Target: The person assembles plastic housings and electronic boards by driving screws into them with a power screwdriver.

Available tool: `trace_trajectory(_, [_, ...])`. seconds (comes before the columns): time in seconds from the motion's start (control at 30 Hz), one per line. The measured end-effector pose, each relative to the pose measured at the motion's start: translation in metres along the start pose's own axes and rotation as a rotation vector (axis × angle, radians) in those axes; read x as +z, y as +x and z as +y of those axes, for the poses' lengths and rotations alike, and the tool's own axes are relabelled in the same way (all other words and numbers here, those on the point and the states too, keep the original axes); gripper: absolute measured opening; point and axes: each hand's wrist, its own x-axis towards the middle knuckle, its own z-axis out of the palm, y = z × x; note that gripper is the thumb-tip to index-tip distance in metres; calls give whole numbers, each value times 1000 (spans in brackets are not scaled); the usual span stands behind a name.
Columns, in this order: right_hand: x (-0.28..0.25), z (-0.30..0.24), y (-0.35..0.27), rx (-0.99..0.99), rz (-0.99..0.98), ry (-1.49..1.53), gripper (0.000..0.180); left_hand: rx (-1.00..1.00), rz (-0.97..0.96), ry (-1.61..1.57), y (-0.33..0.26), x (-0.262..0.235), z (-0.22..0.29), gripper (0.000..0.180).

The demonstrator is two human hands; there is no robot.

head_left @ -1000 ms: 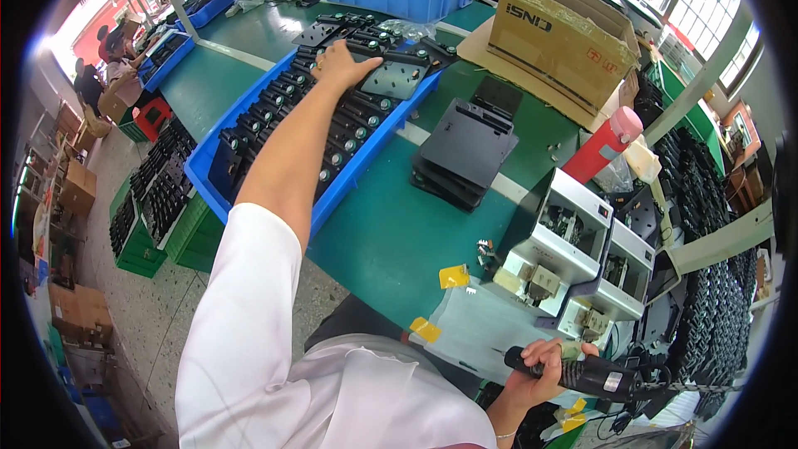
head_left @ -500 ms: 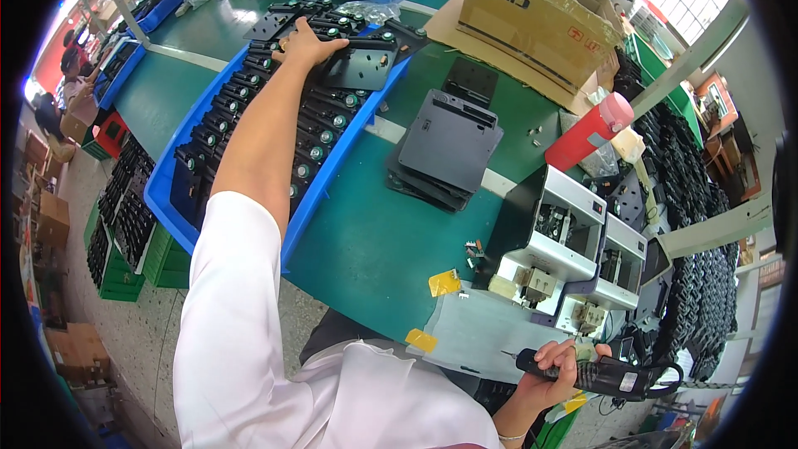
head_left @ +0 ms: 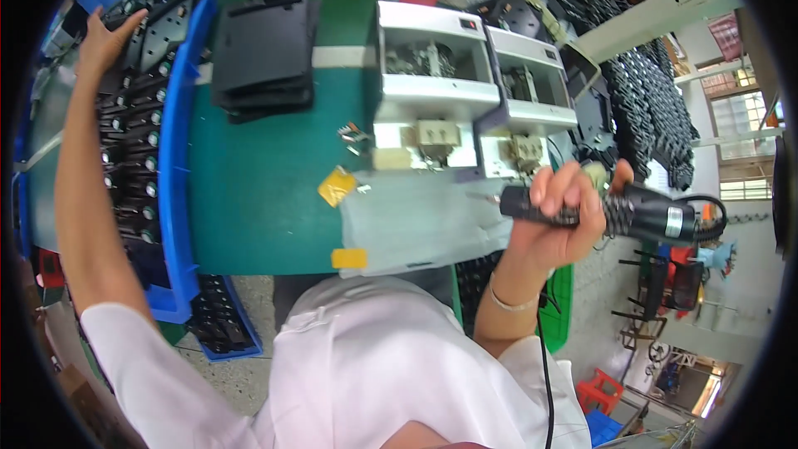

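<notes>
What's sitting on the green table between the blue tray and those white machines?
In the head view, a stack of flat black panels lies between the blue tray and the white machines; nearer the person, only bare green table.

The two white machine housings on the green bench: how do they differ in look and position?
The left white housing looks larger and stands nearer the stack of black panels; the right white housing looks smaller and sits closer to the right hand, which holds a black power screwdriver. The left one's top opening is wider; the right one's is narrower. Both are white, open-topped, with inner mechanisms showing, and stand side by side.
</notes>
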Motion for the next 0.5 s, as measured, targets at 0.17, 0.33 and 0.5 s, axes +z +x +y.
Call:
trace_trajectory(0.17, [18,27,22,-64,-77,-119,59,312,-77,-242,-84,-77,80,100])
trace_trajectory(0.33, [13,43,17,-27,-187,-212,58,655,-128,-375,-218,-151,162,109])
trace_trajectory(0.5, [11,47,18,-19,-201,-170,58,592,-441,-404,-337,-181,222,120])
